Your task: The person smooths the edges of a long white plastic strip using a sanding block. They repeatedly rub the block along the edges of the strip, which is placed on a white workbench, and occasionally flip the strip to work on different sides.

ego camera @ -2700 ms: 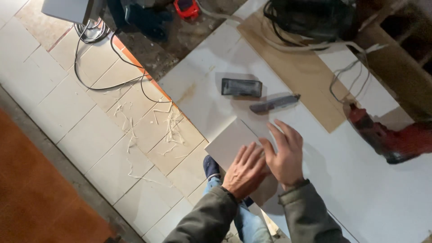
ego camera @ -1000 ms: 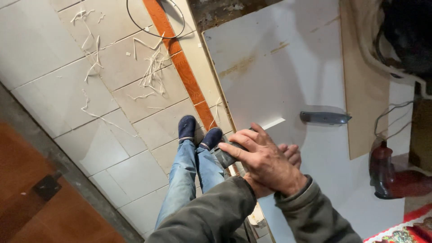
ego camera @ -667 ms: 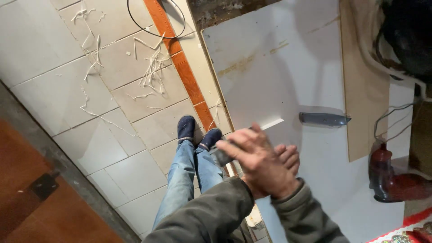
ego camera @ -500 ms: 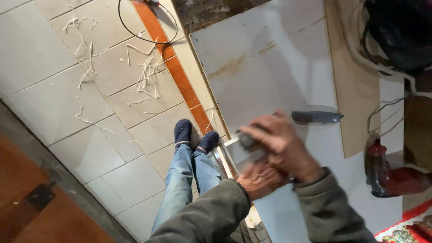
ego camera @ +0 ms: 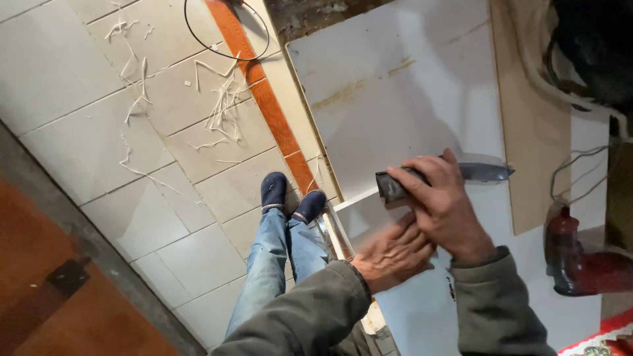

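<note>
White worktop (ego camera: pixel 395 86): brown board (ego camera: pixel 531 132), knife (ego camera: pixel 484 173), red drill (ego camera: pixel 583 264) on it.

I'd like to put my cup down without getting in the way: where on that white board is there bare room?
The white board is bare along its far part, between the orange strip and the brown panel. Near the edge it is crowded: the right hand grips a dark block beside a grey knife, the left hand presses flat, and a red power tool lies to the right.

Pale square floor tiles (ego camera: pixel 132 145) fill the left and centre of the frame, strewn with thin white shavings (ego camera: pixel 217 112). An orange strip (ego camera: pixel 264 99) runs diagonally from the top centre. Reddish-brown flooring (ego camera: pixel 59 310) occupies the lower left corner, beyond a grey threshold (ego camera: pixel 86 244).
</note>
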